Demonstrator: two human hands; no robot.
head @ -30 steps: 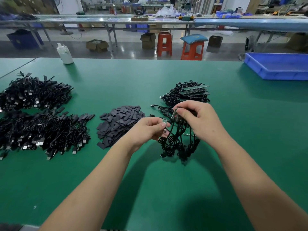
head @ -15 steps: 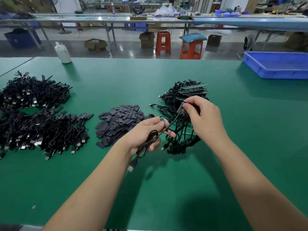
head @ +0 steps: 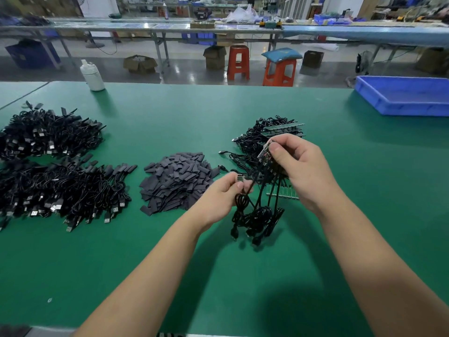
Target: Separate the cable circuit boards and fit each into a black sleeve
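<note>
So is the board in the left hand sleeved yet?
No. The small board pinched in the left hand is bare; sleeves lie piled alongside.

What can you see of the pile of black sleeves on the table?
The pile of black sleeves is a loose, low heap of small flat dark-grey rectangles, matte, lying at all angles and overlapping. It rests on the green table, between the cable heaps to its left and the held cables on its right. Neither hand touches it; the left hand is just right of it.

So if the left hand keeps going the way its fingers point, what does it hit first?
Probably the hanging black cables below the right hand; the left hand points right toward them, though depth is unclear.
</note>
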